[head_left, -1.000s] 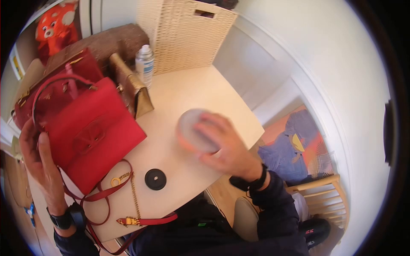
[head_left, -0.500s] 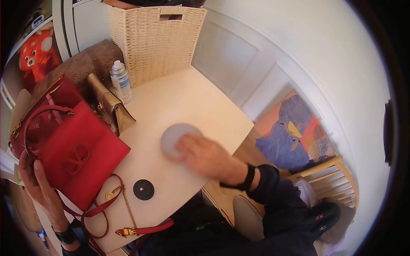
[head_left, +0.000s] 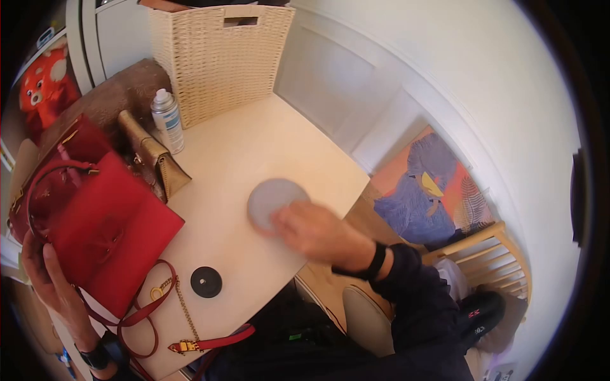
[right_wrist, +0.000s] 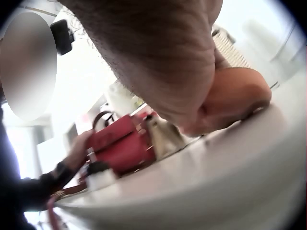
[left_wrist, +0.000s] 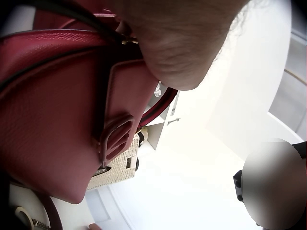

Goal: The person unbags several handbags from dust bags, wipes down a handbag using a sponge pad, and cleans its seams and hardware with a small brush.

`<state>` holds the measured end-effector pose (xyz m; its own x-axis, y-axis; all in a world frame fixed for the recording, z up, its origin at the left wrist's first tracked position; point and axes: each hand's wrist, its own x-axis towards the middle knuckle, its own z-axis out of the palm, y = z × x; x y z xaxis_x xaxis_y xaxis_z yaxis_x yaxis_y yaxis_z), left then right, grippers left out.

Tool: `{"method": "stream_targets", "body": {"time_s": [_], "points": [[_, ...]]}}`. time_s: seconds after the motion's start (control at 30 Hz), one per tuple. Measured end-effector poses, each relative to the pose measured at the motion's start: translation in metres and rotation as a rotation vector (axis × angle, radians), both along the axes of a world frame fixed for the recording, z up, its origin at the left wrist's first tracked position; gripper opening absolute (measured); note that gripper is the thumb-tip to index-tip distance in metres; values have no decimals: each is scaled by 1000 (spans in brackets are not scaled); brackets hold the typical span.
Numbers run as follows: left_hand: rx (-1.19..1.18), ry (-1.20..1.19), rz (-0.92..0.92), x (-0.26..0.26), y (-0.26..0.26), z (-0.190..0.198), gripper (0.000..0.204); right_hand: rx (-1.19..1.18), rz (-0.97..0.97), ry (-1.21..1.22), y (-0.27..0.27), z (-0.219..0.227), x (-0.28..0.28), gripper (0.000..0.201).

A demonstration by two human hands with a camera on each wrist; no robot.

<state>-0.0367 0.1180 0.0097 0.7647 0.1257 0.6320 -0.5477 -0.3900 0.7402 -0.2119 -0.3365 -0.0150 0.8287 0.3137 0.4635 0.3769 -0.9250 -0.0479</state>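
Note:
A red handbag (head_left: 117, 228) with a V-shaped emblem on its flap leans at a slant on the left of the table. My left hand (head_left: 57, 295) holds it by its left side near the handle, thumb at the front edge. Over the middle of the table my right hand (head_left: 314, 228) grips a round piece with a grey top (head_left: 276, 202). Its rounded orange side (right_wrist: 240, 96) shows close over the tabletop in the right wrist view. Between the hands stands a white jar (right_wrist: 100, 178) with a black lid (head_left: 206, 282).
Red straps and a gold chain (head_left: 185, 311) lie along the near edge. Behind the handbag are another dark red bag (head_left: 79, 136), a gold purse (head_left: 152, 155), a spray can (head_left: 168, 120) and a woven basket (head_left: 222, 63). A wooden chair (head_left: 495, 254) stands at the right.
The head view has swung, so the table things sit further left. My right hand has shifted slightly left, then right, with the round piece. My left hand stays at the handbag.

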Motion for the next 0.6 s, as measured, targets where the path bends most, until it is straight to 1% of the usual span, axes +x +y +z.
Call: {"method": "stream_targets", "body": {"time_s": [0.03,0.07,0.1,0.13,0.17,0.2,0.23,0.27,0.3,0.37,0.43,0.47,0.5,0.53,0.6], "points": [[-61,20,-5,-1,-2,2,44,-66,81,-85,-4,1,-1,13],[-60,22,-8,0,0,1,44,-133,168,-165,-12,4,0,10],[-47,44,-1,1,3,-1,47,-165,56,-136,-39,1,-1,11],[-36,63,5,0,6,-2,50,-199,-56,-110,-81,-3,-3,13],[-42,63,4,0,5,-1,50,-348,-237,-34,-126,-6,-9,14],[-34,44,12,1,2,1,48,-495,-419,42,-160,-3,-16,15],[-25,27,20,0,1,2,45,-485,-582,69,-173,10,-26,17],[-26,32,13,0,2,2,45,-471,-750,101,-171,25,-35,19],[-6,31,28,1,4,1,47,-474,-754,104,-165,31,-39,19],[22,38,26,2,5,0,48,-249,-542,-229,-122,35,-47,21],[-117,88,-1,4,3,0,50,-100,-287,-134,-63,13,-58,32],[-113,86,-18,6,5,-1,50,-199,-115,-96,-28,19,-69,24],[-81,85,-7,9,11,-4,51,-169,-7,122,-7,25,-78,18],[-47,84,12,10,15,-4,52,-168,-8,118,-21,22,-77,18],[-79,91,38,3,6,0,52,-37,44,29,-86,7,-77,20]]}}
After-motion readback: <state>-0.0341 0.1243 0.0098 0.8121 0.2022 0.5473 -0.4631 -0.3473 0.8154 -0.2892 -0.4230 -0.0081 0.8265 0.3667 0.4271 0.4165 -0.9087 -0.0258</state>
